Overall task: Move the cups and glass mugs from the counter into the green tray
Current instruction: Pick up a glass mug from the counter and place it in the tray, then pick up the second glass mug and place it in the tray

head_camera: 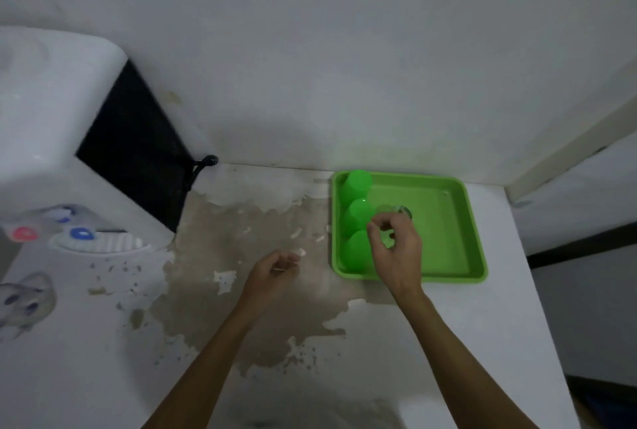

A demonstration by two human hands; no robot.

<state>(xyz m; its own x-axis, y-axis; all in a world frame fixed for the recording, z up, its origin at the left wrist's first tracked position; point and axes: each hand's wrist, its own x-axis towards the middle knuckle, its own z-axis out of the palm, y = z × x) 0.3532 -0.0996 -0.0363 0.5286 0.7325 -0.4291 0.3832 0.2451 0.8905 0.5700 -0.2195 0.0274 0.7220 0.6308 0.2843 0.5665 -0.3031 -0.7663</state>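
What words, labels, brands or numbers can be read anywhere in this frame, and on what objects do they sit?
None can be read.
Green tray: no markings seen.
Green cups: plain.
Glass mug under the right hand: no print seen.
White machine: red and blue taps, no readable label; image blurred.

The white counter runs from the wall toward the viewer, and much of its middle is worn down to a brownish patch with flakes of white coating scattered around its edges. A green tray sits flat on it at the far right, close to the wall. A large white appliance with a black side panel stands at the far left. In front of that appliance lie blurred items: something pink and round, something with a blue ring, and a ribbed white piece.
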